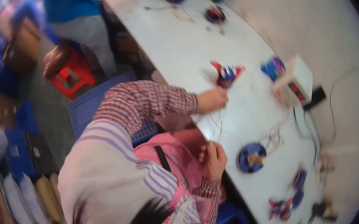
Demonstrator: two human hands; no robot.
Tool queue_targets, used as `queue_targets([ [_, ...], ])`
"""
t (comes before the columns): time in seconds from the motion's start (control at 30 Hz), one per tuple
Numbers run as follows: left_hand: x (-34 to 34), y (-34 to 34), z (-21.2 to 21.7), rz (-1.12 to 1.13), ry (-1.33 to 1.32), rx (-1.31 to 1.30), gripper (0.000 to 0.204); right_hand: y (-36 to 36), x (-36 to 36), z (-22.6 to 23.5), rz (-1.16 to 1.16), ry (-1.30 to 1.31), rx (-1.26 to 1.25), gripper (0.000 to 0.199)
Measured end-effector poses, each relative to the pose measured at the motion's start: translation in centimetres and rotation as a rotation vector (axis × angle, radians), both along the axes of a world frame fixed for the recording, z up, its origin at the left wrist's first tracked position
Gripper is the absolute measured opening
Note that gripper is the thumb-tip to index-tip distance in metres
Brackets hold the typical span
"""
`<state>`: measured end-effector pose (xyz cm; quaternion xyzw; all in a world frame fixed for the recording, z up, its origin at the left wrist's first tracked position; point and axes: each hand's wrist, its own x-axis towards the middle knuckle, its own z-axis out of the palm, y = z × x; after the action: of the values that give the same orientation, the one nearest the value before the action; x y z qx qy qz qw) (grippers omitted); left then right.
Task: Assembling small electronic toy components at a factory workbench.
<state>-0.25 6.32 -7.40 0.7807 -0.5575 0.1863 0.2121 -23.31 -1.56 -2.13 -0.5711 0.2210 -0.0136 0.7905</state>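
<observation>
Red and blue, a small pointed piece (227, 74) sits on the white table (250, 112) right at the fingertips of my left hand (212, 100); from my distance I cannot tell whether they touch it. Those fingers are drawn together, and thin wires (220, 124) hang just below them, though blur hides whether they are pinched. My right hand (214, 157) curls near the table edge, and I cannot tell whether it grips anything. Further out I see a round blue part (243, 161) bearing a tan piece (256, 159), with loose wires (275, 140) beside it. Across the table stands a white box (302, 77) with a red display, a blue-and-purple piece (273, 68) just beside it. Well apart, a co-worker (73, 5) in a blue top stands near a red stool (76, 77)
</observation>
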Motion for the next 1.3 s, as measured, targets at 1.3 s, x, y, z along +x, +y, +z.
queue_targets([
  [1.3, -6.8, 6.3, 2.5, 0.276, 0.308, -0.512, 0.035, -0.5, -0.6, -3.2, 0.122, -0.085, 0.190, 0.018],
])
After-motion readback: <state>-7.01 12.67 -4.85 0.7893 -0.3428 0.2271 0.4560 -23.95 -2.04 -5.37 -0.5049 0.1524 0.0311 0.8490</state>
